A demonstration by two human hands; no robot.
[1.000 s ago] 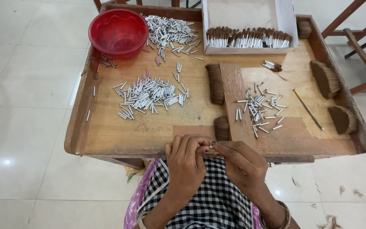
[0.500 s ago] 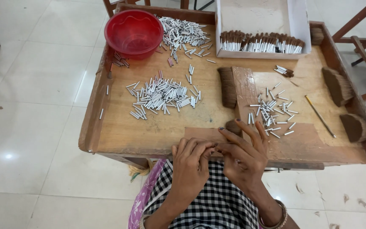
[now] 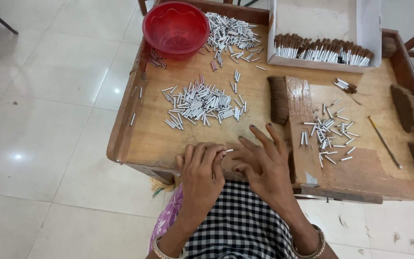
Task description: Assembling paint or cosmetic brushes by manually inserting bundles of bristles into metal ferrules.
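Note:
My left hand (image 3: 201,173) rests at the near edge of the wooden tray table (image 3: 154,144), fingers pinched on a small silver tube (image 3: 228,150). My right hand (image 3: 263,161) lies just to its right with fingers spread and lifted, thumb close to the tube's tip, holding nothing that I can see. A heap of loose silver tubes (image 3: 198,103) lies beyond my left hand. A smaller scatter of tubes (image 3: 328,132) sits right of an upright wooden block (image 3: 299,125).
A red plastic bowl (image 3: 175,28) stands at the far left corner with more tubes (image 3: 230,32) beside it. A white box (image 3: 322,29) holds a row of finished brown-tipped pieces (image 3: 321,50). Brown fibre bundles (image 3: 407,107) and a thin stick (image 3: 384,142) lie at the right.
The view has shifted so the table sits further right. My right hand has opened and spread its fingers, while my left hand keeps pinching the small tube.

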